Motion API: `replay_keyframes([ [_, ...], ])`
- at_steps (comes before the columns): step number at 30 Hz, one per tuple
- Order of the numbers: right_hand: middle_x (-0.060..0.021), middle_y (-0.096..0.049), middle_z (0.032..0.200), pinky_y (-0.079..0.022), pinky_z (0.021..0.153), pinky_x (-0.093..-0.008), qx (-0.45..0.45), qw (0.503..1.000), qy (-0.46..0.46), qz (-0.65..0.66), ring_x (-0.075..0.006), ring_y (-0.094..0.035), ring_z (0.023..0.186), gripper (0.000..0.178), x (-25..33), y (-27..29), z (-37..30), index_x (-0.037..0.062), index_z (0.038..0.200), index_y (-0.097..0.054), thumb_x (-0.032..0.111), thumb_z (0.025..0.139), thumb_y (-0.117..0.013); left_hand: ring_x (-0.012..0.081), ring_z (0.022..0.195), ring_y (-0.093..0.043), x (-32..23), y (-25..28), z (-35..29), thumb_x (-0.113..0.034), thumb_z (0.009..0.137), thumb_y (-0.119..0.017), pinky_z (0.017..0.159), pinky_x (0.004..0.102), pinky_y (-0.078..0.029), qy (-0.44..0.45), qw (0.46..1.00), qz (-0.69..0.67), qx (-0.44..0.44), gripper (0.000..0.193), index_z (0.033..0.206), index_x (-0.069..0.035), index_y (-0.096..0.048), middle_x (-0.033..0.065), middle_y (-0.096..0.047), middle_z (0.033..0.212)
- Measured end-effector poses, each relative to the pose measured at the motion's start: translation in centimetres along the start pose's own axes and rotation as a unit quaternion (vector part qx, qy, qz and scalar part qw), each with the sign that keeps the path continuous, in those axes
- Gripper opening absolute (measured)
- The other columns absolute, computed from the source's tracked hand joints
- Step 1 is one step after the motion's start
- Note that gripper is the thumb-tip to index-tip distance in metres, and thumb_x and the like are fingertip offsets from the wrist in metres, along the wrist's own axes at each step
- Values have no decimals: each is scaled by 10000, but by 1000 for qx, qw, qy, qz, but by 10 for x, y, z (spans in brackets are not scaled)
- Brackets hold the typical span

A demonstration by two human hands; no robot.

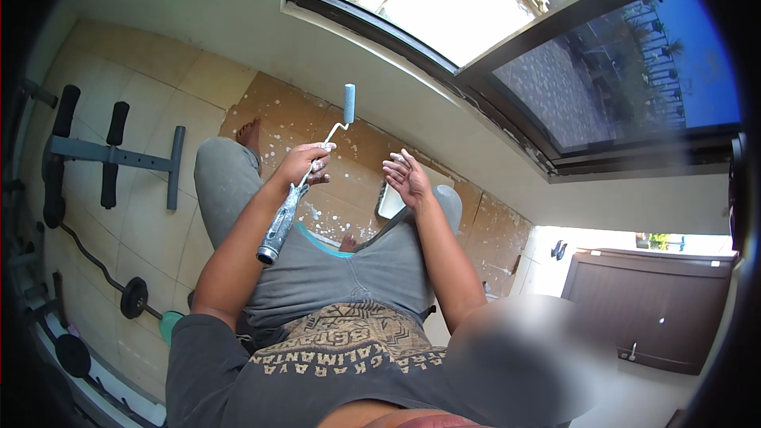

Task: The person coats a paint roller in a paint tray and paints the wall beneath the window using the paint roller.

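Note:
My left hand (305, 166) grips a small paint roller by its bent wire frame, with white paint smeared on the fingers. The roller sleeve (349, 103), pale blue-grey, points up toward the wall. Its paint-spattered handle (279, 226) hangs back over my left thigh. My right hand (408, 178) is held out above my right knee, fingers apart and holding nothing, with paint specks on the fingertips. Below it, a white paint tray (389, 203) with a dark edge shows in part; my hand and leg hide the rest. Between my legs is a curved blue edge (323, 248), mostly covered.
Brown sheeting (289, 115) with white splatters covers the floor along the pale wall (238, 40). A dark-framed window (456, 83) opens above. To the left stand a gym bench (119, 156) and a curved barbell (99, 265). A brown door (646, 301) is at right.

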State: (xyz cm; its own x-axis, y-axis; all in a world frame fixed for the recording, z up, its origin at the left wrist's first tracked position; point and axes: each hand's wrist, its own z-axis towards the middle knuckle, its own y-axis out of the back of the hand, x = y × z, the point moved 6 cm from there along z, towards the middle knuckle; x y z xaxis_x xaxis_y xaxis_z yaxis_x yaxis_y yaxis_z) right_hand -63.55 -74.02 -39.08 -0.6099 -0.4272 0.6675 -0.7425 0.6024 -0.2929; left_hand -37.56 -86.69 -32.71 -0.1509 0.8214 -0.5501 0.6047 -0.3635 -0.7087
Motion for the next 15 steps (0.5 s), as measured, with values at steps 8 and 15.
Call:
replay_keyframes([
  [8, -128, -687, 1084, -533, 850, -325, 5, 961, 209, -179, -192, -655, 976, 494, 219, -73, 86, 52, 1319, -551, 399, 977, -624, 70, 467, -426, -12, -5, 0, -121, 1010, -499, 605, 304, -500, -29, 999, 4, 15, 262, 1252, -34, -549, -42, -469, 657],
  [15, -239, -454, 1494, -413, 1107, -428, -142, 654, 298, -680, -349, -480, 1360, 1029, 335, -117, 152, 55, 1526, -337, 677, 797, -709, 72, 474, -416, -16, 5, 0, -133, 1008, -495, 600, 292, -489, -27, 1000, -16, -5, 253, 1240, -39, -536, -45, -461, 651],
])
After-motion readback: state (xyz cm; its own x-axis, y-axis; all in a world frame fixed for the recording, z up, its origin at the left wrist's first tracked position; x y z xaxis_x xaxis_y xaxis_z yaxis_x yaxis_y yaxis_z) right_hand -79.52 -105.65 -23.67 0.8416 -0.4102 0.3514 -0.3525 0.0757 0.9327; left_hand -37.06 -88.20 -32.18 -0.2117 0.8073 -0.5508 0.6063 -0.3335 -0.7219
